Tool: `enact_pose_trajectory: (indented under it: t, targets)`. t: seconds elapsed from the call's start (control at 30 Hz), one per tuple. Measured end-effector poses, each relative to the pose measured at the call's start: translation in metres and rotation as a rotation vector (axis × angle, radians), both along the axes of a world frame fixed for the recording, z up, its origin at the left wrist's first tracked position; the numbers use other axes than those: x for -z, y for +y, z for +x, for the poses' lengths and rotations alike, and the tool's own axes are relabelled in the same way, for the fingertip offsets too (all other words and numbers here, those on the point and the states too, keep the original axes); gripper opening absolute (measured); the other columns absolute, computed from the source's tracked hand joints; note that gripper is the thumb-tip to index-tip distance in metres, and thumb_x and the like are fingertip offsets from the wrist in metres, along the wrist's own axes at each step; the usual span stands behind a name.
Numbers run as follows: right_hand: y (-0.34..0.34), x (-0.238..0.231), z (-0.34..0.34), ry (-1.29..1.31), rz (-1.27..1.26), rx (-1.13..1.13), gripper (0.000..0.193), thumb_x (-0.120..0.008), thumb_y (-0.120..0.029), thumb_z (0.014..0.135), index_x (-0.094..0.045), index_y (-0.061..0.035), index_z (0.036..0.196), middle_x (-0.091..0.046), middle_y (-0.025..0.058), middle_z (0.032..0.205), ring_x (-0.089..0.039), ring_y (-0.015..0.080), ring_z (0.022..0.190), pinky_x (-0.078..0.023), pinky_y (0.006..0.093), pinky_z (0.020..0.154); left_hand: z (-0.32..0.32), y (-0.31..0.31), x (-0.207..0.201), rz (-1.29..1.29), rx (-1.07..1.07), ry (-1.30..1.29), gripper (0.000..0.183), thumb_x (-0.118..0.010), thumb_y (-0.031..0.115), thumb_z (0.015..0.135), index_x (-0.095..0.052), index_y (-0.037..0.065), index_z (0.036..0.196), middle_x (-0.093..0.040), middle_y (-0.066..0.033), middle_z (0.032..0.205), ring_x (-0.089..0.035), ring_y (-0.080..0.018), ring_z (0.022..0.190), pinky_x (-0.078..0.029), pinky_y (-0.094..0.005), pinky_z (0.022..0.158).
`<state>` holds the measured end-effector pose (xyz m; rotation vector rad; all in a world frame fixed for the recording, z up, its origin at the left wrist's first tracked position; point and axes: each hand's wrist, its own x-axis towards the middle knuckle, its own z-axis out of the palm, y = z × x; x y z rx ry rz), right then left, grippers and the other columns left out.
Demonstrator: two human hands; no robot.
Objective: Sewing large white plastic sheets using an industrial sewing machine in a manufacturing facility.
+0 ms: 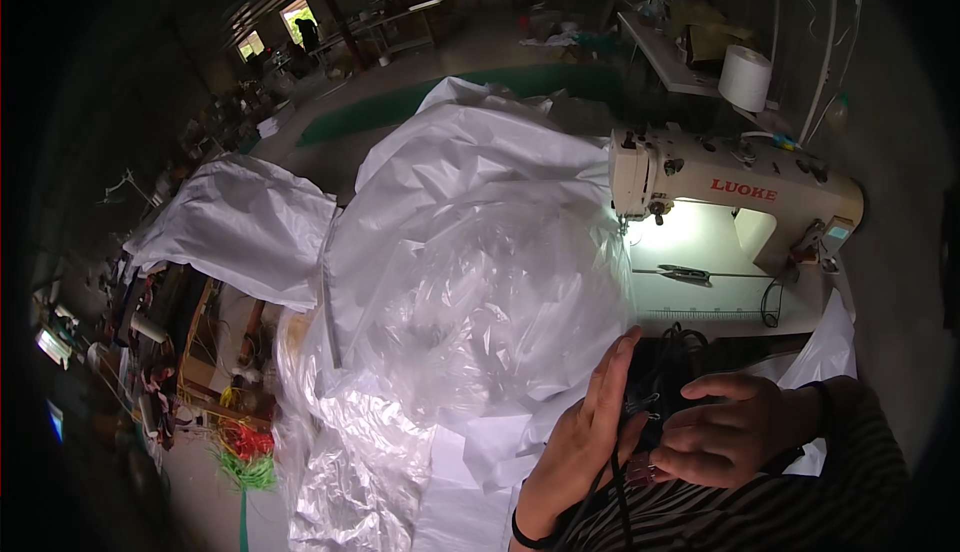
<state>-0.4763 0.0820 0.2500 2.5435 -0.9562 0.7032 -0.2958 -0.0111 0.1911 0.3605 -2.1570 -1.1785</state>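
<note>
At the lower right, my left hand (585,442) is held upright with its fingers stretched out together, its palm side against a bundle of black cords (672,354). Facing it, my right hand (725,430) has curled fingers. Its fingertips meet a small reddish, shiny piece (640,469) that is too small to name. Black cord strands trail down between my wrists. Just beyond my hands stands a cream sewing machine (735,177) with its lamp lit. Thread snips (686,274) lie on its bed. White plastic sheeting (480,282) is heaped left of my left hand.
A white thread cone (745,78) stands behind the machine, near a side table (670,57). More white fabric (235,222) lies at the left, above a wooden rack (205,352) with red and green strands (245,452). Far back, a dark figure (308,34) stands by a window.
</note>
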Motion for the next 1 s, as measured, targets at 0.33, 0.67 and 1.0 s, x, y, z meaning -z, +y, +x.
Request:
enact_pose_trajectory:
  t: [0.33, 0.67, 1.0]
  targets:
    - [0.008, -0.003, 0.020, 0.210, -0.041, -0.062, 0.012, -0.061, -0.024, 0.086, -0.065, -0.0137, 0.091, -0.056, -0.0060, 0.077, -0.061, 0.0060, 0.072, -0.047, 0.0368, 0.096, 0.000, 0.001, 0.018, 0.017, 0.290, 0.075, 0.086, -0.060, -0.010, 0.071, -0.031, 0.007, 0.151, -0.032, -0.0165, 0.155, -0.051, -0.0379, 0.127, -0.051, -0.0354, 0.094]
    - [0.010, -0.001, 0.025, 0.197, -0.003, -0.082, 0.012, -0.062, -0.024, 0.083, -0.063, -0.0129, 0.088, -0.053, -0.0051, 0.075, -0.057, 0.0066, 0.067, -0.050, 0.0400, 0.093, 0.048, -0.005, 0.057, 0.669, 0.707, 0.302, 0.083, -0.079, 0.014, 0.079, -0.035, 0.002, 0.148, -0.014, -0.0201, 0.159, -0.053, -0.0291, 0.126, -0.050, -0.0401, 0.101]
    - [0.014, -0.010, 0.029, 0.389, 0.109, 0.009, 0.008, -0.063, -0.020, 0.082, -0.061, -0.0117, 0.082, -0.045, -0.0044, 0.068, -0.054, 0.0077, 0.065, -0.049, 0.0438, 0.098, 0.036, -0.005, 0.013, 0.574, 0.593, -0.006, 0.103, -0.075, -0.008, 0.071, -0.019, 0.010, 0.156, -0.016, -0.0165, 0.159, -0.053, -0.0279, 0.124, -0.052, -0.0379, 0.100]
